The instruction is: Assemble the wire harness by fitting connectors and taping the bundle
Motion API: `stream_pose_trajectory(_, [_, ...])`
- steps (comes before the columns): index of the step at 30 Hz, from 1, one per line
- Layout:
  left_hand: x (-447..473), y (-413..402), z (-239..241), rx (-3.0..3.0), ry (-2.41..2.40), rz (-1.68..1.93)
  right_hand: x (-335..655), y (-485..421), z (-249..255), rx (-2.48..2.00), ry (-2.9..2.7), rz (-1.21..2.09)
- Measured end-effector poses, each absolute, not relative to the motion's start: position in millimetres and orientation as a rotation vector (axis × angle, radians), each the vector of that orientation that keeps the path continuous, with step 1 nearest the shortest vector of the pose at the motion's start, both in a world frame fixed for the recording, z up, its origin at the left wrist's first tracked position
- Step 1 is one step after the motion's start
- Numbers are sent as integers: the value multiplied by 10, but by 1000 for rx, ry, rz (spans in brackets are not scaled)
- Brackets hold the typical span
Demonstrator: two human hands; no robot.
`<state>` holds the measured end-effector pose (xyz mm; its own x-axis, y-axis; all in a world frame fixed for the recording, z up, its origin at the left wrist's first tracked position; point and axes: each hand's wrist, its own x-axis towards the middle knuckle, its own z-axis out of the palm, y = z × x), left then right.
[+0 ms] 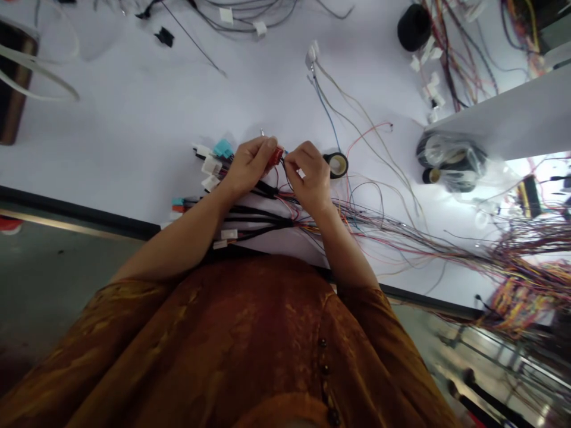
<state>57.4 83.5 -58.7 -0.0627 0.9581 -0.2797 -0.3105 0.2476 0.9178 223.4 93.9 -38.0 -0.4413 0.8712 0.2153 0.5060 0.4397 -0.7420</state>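
- The red connector (pixel 275 157) is in your left hand (pixel 252 165), above the bench (pixel 134 128), nearer to its near edge than to its far part.
- Your left thumb and fingers are closed on this connector and cover much of it, so its long axis I cannot tell surely.
- Your right hand (pixel 309 173) is narrow: thumb and forefinger come together and seem to pinch a thin wire (pixel 283 159).
- The wire side of the connector looks toward your right fingertips, which are just beside it; the left hand is the nearer one, because it holds.
- Below your hands, the harness (pixel 272 222) lies roughly along the near edge and runs toward the right end.
- The tape roll (pixel 337 165) is just beside your right hand.
- White tags (pixel 226 15) are on the cables far from you; no brand or writing can be read.
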Motion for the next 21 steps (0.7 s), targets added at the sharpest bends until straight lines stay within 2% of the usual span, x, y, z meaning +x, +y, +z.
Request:
stream_pose_trajectory(6, [598, 810, -489, 751, 1158, 1219, 2198, 919, -454, -1054, -2021, 772])
stream_pose_trajectory(21, [618, 806, -484, 782, 1154, 1205, 2142, 870, -555, -1203, -1908, 832])
